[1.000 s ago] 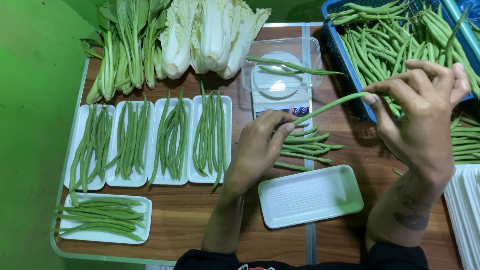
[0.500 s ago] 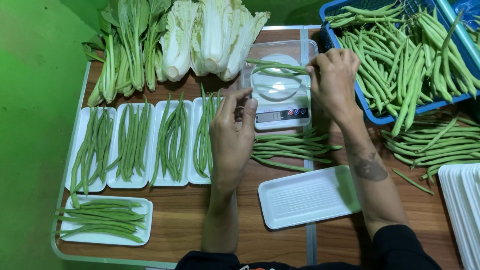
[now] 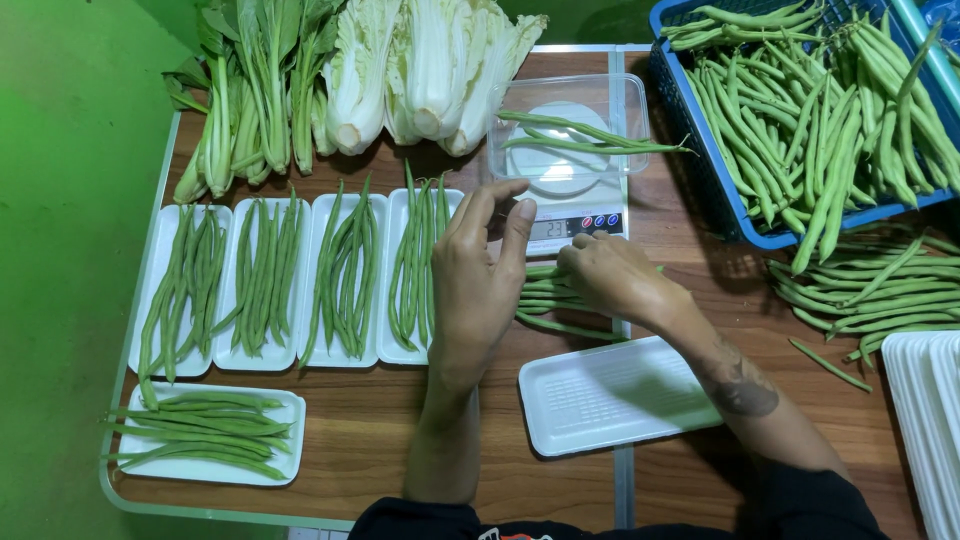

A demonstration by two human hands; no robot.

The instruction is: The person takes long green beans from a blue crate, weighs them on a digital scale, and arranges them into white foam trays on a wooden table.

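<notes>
My left hand [image 3: 482, 268] hovers with fingers spread just in front of the kitchen scale [image 3: 570, 225], holding nothing. My right hand [image 3: 612, 278] rests palm down on a small pile of green beans [image 3: 546, 302] lying on the table; whether its fingers grip any bean is hidden. A clear tub [image 3: 610, 100] on the scale holds a few long beans [image 3: 580, 138]. An empty white foam tray [image 3: 612, 392] lies just below my right hand.
Several white trays of beans [image 3: 300, 270] line the left, one more [image 3: 205, 432] in front of them. Leafy greens and cabbage [image 3: 400, 60] lie at the back. A blue crate of beans [image 3: 700, 150] stands back right, loose beans [image 3: 880, 285] and stacked empty trays [image 3: 930, 420] at right.
My right hand came down from the scale tub to the bean pile on the table. Beans now lie in the tub. My left hand stayed near the scale's front.
</notes>
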